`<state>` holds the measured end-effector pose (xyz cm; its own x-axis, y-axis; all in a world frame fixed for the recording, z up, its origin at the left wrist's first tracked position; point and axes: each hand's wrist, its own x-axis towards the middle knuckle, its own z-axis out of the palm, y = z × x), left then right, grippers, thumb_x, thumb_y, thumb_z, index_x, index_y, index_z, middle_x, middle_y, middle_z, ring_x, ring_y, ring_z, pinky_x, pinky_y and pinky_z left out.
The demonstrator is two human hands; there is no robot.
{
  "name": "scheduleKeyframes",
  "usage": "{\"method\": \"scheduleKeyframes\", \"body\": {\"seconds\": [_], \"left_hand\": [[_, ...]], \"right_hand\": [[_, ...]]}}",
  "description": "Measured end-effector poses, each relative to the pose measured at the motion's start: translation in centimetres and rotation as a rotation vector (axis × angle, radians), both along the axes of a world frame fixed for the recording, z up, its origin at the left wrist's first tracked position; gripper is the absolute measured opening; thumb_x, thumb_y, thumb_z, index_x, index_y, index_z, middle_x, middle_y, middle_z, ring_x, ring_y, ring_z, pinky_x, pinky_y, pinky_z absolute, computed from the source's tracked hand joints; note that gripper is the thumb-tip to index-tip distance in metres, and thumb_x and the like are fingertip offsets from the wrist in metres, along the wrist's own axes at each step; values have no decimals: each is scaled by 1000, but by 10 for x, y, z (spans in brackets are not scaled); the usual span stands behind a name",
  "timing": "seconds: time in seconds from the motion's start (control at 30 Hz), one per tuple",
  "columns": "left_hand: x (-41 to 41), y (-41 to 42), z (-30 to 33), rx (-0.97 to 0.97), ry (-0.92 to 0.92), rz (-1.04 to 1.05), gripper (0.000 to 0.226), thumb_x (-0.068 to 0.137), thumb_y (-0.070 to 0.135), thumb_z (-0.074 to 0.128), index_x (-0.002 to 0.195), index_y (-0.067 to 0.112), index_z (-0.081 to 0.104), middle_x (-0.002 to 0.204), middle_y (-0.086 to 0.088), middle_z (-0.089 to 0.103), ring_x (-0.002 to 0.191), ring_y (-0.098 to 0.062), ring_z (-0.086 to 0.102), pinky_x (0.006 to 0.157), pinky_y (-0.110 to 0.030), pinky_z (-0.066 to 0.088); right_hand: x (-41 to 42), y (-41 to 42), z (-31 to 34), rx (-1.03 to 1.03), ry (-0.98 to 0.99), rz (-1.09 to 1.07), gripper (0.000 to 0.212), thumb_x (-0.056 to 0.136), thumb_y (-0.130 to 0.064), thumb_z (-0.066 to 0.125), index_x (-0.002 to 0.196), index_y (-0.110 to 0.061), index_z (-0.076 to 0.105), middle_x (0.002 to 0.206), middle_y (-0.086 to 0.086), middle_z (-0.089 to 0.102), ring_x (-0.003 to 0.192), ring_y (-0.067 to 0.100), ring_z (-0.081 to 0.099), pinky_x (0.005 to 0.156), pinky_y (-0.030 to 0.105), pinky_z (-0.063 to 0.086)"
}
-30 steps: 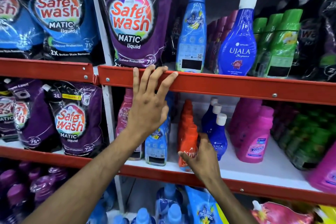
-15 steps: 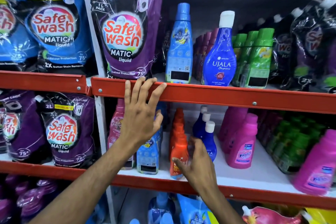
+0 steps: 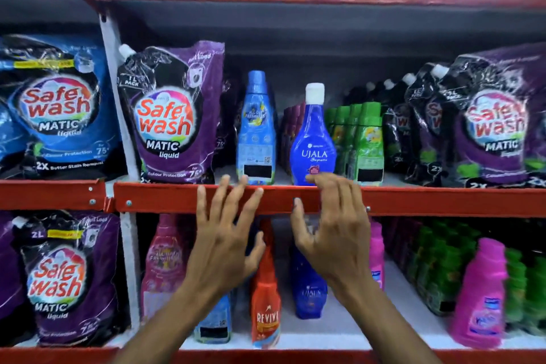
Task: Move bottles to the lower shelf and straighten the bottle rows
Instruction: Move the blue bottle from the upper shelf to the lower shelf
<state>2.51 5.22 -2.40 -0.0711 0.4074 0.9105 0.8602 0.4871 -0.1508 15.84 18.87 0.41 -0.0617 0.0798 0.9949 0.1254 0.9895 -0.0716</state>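
Note:
On the upper shelf stand a light-blue bottle and a dark-blue Ujala bottle with a white cap. My left hand is spread open in front of the red shelf rail, fingertips just below the light-blue bottle. My right hand is raised beside it, fingers apart and curled, fingertips at the foot of the Ujala bottle, holding nothing. On the lower shelf stand an orange Revive bottle, another Ujala bottle, a small blue bottle and a pink-labelled bottle, partly hidden by my hands.
Purple and blue Safe wash pouches fill the left and right of both shelves. Green bottles stand in rows right of the Ujala bottle, maroon ones behind. Pink bottles and green ones occupy the lower right. A white upright divides the bays.
My view has tilted up toward the upper shelf. My right hand left the orange bottle on the lower shelf and rose to the rail. My left hand shifted right along the rail.

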Motion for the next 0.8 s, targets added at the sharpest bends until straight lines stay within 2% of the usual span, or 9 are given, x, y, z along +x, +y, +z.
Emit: {"method": "scheduleKeyframes", "body": {"seconds": [0.1, 0.23, 0.3, 0.37, 0.5, 0.63, 0.8], "left_hand": [[8, 13, 1, -23, 27, 4, 84, 76, 36, 68, 153, 18, 38, 160, -15, 40, 151, -38, 29, 122, -68, 16], [14, 25, 4, -52, 9, 51, 87, 75, 37, 67, 154, 17, 37, 161, -16, 38, 151, -41, 29, 119, -73, 15], [13, 29, 5, -58, 0, 72, 88, 76, 38, 63, 156, 18, 34, 161, -15, 38, 152, -42, 27, 120, -73, 11], [13, 30, 4, -65, -4, 82, 90, 75, 37, 64, 157, 19, 33, 160, -15, 39, 151, -42, 27, 120, -74, 9], [9, 32, 4, -53, 10, 79, 95, 71, 31, 71, 156, 19, 32, 159, -14, 40, 150, -41, 28, 120, -74, 9], [10, 31, 4, -60, 1, 81, 96, 70, 29, 73, 156, 19, 32, 158, -14, 40, 150, -41, 27, 119, -75, 10], [8, 28, 7, 18, 47, 70, 95, 70, 30, 74, 155, 18, 35, 154, -14, 43, 147, -41, 31, 120, -73, 8]], "right_hand": [[-4, 7, 26, -57, 20, -45, 40, 86, -28, 64, 120, -7, 59, 119, 11, 61, 109, 31, 56, 99, 37, 43], [-13, 12, 52, -250, -46, -116, 72, 79, -47, 68, 136, -7, 47, 134, 13, 53, 118, 31, 49, 104, 40, 41], [-19, 14, 59, -336, -120, -142, 90, 74, -59, 70, 142, -8, 39, 138, 12, 49, 120, 30, 48, 104, 40, 41], [-25, 16, 62, -398, -158, -130, 100, 68, -63, 74, 144, -10, 36, 139, 11, 48, 122, 31, 50, 102, 41, 44], [-31, 19, 63, -413, -137, -130, 97, 66, -58, 79, 141, -12, 39, 132, 10, 53, 115, 33, 58, 90, 42, 50], [-26, 16, 64, -375, -81, -91, 93, 68, -55, 79, 140, -10, 41, 130, 9, 55, 113, 32, 59, 89, 41, 50], [1, 3, 76, -316, 69, -4, 89, 68, -52, 80, 138, -10, 43, 128, 6, 55, 114, 27, 59, 87, 40, 52]]}}
